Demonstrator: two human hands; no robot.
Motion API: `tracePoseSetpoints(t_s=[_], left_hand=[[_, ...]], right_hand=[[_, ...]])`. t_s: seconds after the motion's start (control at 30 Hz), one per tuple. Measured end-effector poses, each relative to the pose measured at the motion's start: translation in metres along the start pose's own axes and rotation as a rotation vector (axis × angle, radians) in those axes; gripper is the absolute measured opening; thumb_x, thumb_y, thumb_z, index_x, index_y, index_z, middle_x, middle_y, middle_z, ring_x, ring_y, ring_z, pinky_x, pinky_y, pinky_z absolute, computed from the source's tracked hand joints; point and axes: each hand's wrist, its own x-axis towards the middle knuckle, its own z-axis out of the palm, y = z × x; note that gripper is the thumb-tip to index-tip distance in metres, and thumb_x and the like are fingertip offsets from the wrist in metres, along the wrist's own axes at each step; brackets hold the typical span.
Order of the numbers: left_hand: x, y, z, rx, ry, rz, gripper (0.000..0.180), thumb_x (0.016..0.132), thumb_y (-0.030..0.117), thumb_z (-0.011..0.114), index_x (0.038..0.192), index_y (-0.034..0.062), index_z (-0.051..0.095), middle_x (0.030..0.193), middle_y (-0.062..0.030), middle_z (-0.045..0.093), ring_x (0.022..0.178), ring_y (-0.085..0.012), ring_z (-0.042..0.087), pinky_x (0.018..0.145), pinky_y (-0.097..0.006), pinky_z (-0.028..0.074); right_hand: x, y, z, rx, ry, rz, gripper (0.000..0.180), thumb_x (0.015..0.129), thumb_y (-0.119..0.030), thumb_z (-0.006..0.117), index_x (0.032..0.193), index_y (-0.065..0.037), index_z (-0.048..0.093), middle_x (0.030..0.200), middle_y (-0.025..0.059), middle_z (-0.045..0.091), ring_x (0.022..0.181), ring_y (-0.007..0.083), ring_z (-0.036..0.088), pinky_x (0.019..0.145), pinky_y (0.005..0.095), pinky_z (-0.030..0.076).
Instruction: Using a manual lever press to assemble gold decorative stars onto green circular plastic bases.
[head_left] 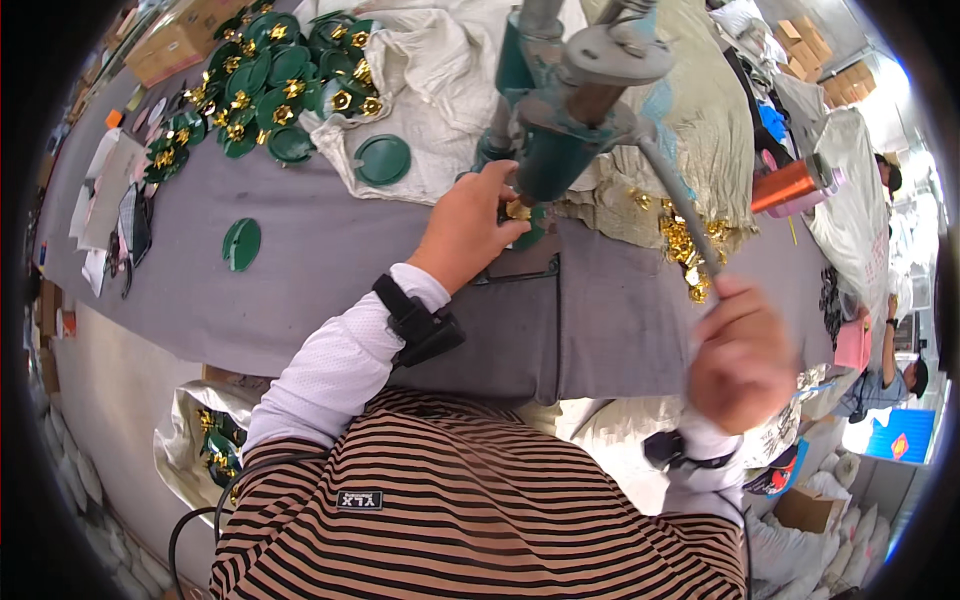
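My left hand [468, 222] reaches under the head of a green hand press [560, 140] and pinches a green disc with a gold flower piece [522, 212] at the press base. My right hand [738, 352] is closed around the end of the press's grey lever [680, 205], which slopes down from the press toward me. A heap of loose gold flower pieces [683, 245] lies on the grey table [330, 270] just right of the press.
Several finished green discs with gold centres [270, 85] are piled at the far left on a white sack [430, 90]. Two plain green discs [382, 160] [241, 243] lie apart. A copper wire spool [790, 185] stands right. Another person [890, 375] sits at far right.
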Motion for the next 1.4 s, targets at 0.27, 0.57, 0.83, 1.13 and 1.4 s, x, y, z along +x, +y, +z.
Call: tracePoseSetpoints(t_s=[0.27,0.57,0.83,1.13,1.4], left_hand=[[-0.001,-0.008,-0.007,-0.021,0.115,0.145,0.063,0.073,0.014,0.078,0.127,0.0018,0.048,0.094,-0.0131,0.068,0.083,-0.0237,0.067,0.075,-0.033,0.053],[-0.093,-0.082,-0.125,0.121,-0.061,0.035,0.049,0.073,0.012,0.078,0.117,0.0064,0.057,0.101,-0.009,0.068,0.098,-0.0247,0.062,0.087,-0.036,0.049],[-0.016,-0.14,-0.21,0.825,0.206,0.424,0.021,0.066,-0.004,0.062,0.084,0.006,0.06,0.115,-0.0066,0.061,0.118,-0.0291,0.05,0.094,-0.041,0.043],[-0.029,-0.054,-0.148,-0.157,0.269,-0.058,0.041,0.069,-0.001,0.073,0.105,0.0061,0.057,0.101,-0.0075,0.06,0.097,-0.0182,0.058,0.085,-0.029,0.045],[-0.029,-0.021,-0.013,-0.258,0.002,-0.052,0.034,0.068,0.013,0.08,0.094,0.0041,0.059,0.102,-0.0091,0.059,0.095,-0.0293,0.056,0.086,-0.034,0.044]], right_hand=[[0.215,0.11,-0.012,-1.004,-0.1,-0.229,0.029,0.092,-0.015,0.055,0.111,0.007,0.058,0.084,0.0084,0.058,0.064,0.0121,0.047,0.055,0.0227,0.037],[0.238,0.119,0.025,0.258,0.187,0.41,0.038,0.092,-0.019,0.059,0.119,0.007,0.056,0.077,0.0066,0.058,0.061,0.0103,0.05,0.05,0.0191,0.039],[0.238,0.114,0.032,0.238,0.201,0.438,0.037,0.092,-0.019,0.058,0.117,0.008,0.054,0.079,0.0083,0.055,0.059,0.0119,0.045,0.049,0.0211,0.037],[0.231,0.117,0.043,0.22,0.3,0.36,0.034,0.093,-0.014,0.055,0.118,0.009,0.053,0.082,0.0107,0.055,0.06,0.0124,0.045,0.051,0.0211,0.038],[0.228,0.109,0.052,-0.055,0.353,0.227,0.023,0.095,-0.019,0.055,0.101,0.001,0.064,0.071,0.0026,0.06,0.055,0.0092,0.053,0.047,0.0205,0.039]])
